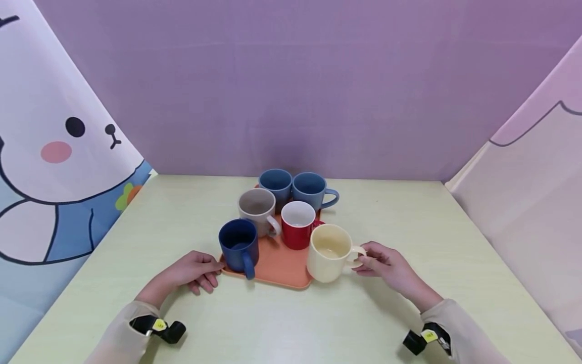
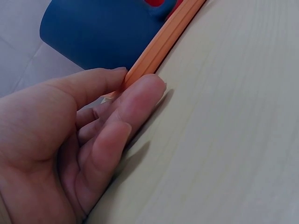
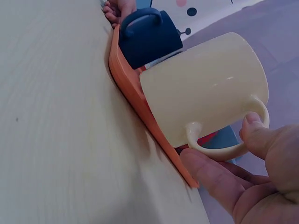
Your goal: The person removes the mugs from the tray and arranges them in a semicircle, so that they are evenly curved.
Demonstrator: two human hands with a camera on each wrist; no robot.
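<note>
My right hand (image 1: 384, 263) pinches the handle of a cream mug (image 3: 205, 84) between thumb and fingers. This mug is upright at the right front corner of an orange tray (image 1: 282, 268), overlapping its edge in the head view. At the tray's left front corner, my left hand (image 1: 195, 272) grips the rim, thumb on top and fingers along the side. Just beside that thumb stands a dark blue mug (image 1: 238, 242) on the tray, handle toward me. Behind the cream mug is a red mug (image 1: 295, 230) with a white inside.
Farther back on the tray stand a grey-beige mug (image 1: 256, 207) and two lighter blue mugs, one at the back left (image 1: 276, 187) and one at the back right (image 1: 310, 189). The pale wooden table (image 1: 400, 217) ends at a purple backdrop (image 1: 291, 91).
</note>
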